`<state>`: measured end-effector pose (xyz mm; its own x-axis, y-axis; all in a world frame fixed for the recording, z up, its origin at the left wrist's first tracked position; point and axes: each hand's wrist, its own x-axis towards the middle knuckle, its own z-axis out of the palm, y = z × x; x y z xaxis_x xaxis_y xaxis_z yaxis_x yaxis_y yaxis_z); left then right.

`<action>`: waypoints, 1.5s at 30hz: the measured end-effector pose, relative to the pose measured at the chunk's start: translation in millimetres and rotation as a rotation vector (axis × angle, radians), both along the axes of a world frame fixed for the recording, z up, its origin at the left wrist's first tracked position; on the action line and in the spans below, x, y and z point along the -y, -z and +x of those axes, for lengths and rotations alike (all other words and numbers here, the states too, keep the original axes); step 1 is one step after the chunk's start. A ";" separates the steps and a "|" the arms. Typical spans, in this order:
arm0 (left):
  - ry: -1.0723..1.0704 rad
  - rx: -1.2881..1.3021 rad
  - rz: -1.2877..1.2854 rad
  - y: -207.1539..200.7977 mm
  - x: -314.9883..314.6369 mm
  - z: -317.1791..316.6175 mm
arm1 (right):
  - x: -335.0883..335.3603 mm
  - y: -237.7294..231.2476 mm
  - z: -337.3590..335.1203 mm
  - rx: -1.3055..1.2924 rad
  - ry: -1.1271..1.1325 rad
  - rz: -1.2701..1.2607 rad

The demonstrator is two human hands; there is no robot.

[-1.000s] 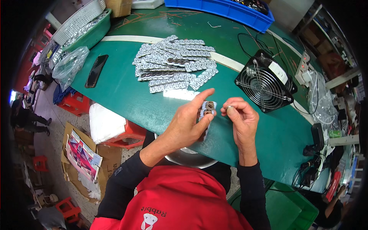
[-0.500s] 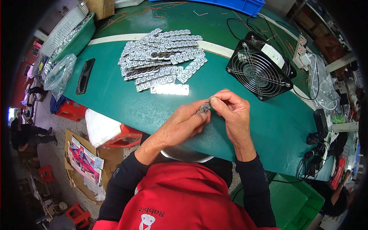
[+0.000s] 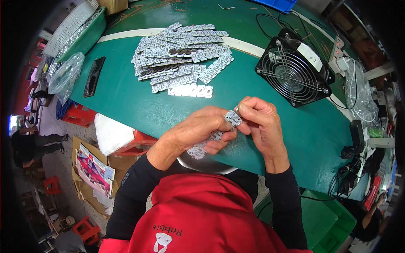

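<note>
Above the near edge of the green table, my left hand [image 3: 196,128] is closed around a narrow grey-white patterned strip [image 3: 233,118] made of joined small segments. One end juts up past the fingers; the other hangs below the palm. My right hand [image 3: 262,122] pinches at the upper end, thumb against forefinger, with a small shiny edge [image 3: 236,109] showing there, too small to name. Beyond my hands lies a pile of similar strips [image 3: 168,57], some carrying dark round parts. A bright white strip with round openings [image 3: 190,91] rests at the pile's near side.
A black fan with a wire guard [image 3: 293,71] stands at the right, its cable trailing behind. A dark phone [image 3: 94,76] and a clear plastic bag [image 3: 67,78] lie at the left, near a green basin [image 3: 84,40]. A power strip [image 3: 337,52] sits at the far right.
The strip has turned in my left hand, so its patterned face and lower end now show. My right hand has shifted slightly right, still pinching near the strip's upper end.
</note>
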<state>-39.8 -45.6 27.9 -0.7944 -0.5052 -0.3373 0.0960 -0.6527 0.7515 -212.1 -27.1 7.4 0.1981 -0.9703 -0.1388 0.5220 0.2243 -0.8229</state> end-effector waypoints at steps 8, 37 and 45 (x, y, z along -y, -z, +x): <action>0.004 0.004 0.043 1.0 1.5 -6.4 | -0.9 6.6 3.9 -0.126 0.057 -0.076; -0.447 0.918 -1.214 25.6 -23.9 -19.6 | -1.1 24.1 14.5 -0.425 0.155 -0.153; -0.504 0.859 -1.232 29.4 -22.9 -30.3 | -1.3 17.4 17.2 -0.391 0.283 -0.104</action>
